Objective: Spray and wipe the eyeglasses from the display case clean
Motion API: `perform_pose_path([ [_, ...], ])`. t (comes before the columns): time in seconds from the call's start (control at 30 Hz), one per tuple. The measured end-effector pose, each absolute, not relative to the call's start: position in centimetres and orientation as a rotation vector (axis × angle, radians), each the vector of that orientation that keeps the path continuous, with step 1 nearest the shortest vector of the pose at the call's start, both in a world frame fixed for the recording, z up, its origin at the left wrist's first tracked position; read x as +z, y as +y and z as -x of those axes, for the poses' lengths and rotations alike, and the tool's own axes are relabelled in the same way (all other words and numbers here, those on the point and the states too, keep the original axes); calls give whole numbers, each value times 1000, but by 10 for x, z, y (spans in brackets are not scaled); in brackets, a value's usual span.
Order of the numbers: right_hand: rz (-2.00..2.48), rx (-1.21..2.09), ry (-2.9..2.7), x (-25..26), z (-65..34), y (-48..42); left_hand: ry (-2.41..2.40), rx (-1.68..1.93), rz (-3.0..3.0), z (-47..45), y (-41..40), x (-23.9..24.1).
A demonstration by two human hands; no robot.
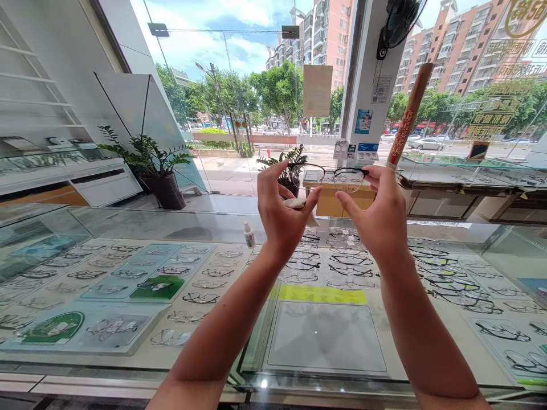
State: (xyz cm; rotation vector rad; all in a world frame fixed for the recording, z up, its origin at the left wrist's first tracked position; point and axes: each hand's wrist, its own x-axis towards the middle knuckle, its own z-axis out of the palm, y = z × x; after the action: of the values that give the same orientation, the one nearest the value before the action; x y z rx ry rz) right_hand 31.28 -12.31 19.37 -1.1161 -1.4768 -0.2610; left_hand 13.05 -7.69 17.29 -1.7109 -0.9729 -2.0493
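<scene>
Both my hands are raised above a glass display counter [213,228], holding up a pair of dark-rimmed glasses [331,176] towards the window. My left hand [280,213] pinches the left end of the frame and also has a small pale cloth [299,206] tucked in its palm. My right hand [380,219] grips the right end of the frame with thumb and fingers closed on it. The lenses face me, level and held between the two hands.
Under the counter glass lie several rows of spectacle frames [342,267] on trays. A small white bottle [249,234] stands on the counter. A grey mat [325,341] with a yellow strip lies near me. Potted plants [162,171] and another showcase [470,176] stand by the windows.
</scene>
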Motion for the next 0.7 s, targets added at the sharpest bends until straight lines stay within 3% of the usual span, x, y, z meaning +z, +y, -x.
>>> perform_pose_path([
  [0.7, 1163, -226, -1451, 192, -309, -123, -1053, -2009, 1700, -134, -81, 173],
])
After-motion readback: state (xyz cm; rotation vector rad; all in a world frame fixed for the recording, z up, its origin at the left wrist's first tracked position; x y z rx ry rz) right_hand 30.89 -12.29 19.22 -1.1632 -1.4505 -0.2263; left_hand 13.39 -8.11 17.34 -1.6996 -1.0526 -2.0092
